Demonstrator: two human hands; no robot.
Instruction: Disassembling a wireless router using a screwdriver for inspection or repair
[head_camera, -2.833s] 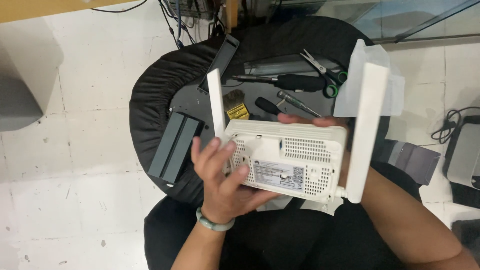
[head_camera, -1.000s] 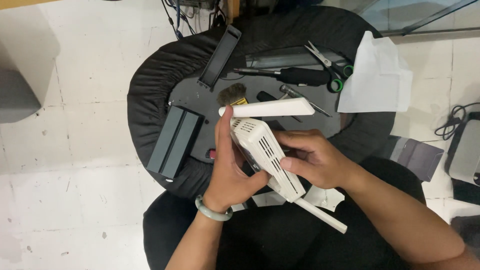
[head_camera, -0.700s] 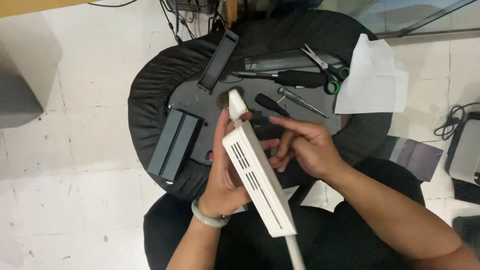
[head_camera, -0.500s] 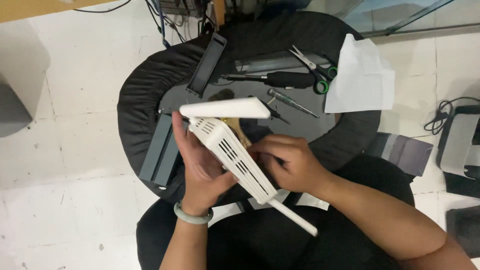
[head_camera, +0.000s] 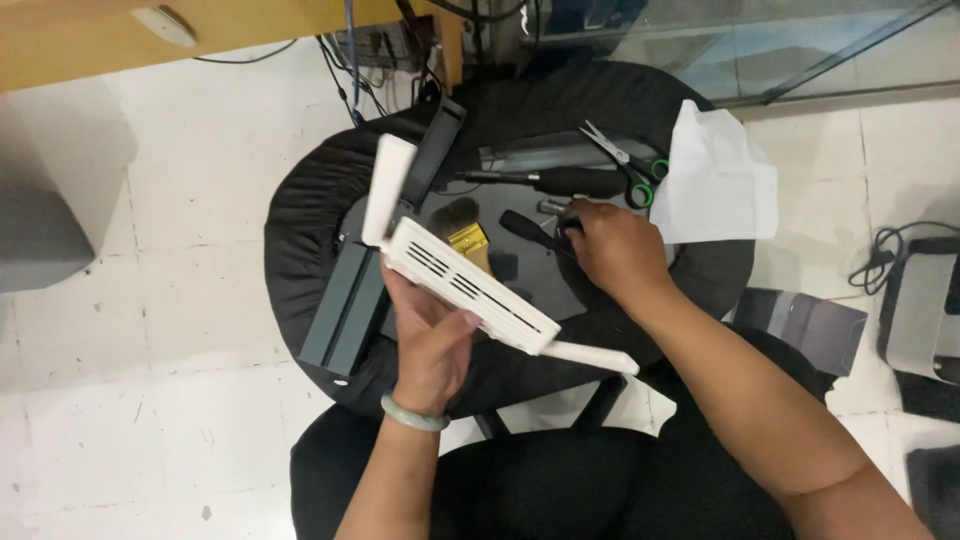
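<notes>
White router (head_camera: 470, 290), held edge-up above a round black stool (head_camera: 300, 210), with one antenna (head_camera: 388, 190) raised and another (head_camera: 592, 357) pointing right. Left hand (head_camera: 432, 340) clasps the router from below, fingers curled around its body. Right hand (head_camera: 618, 250) rests on the stool, fingers closing on a black-handled screwdriver (head_camera: 530, 230). Scissors (head_camera: 625, 165) and white paper (head_camera: 722, 180) lie beyond.

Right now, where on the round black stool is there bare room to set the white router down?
Free: the stool left rim beside the grey panel, and the near rim under the router. Crowded: the middle and far side, with scissors, screwdriver, brush, right hand.
</notes>
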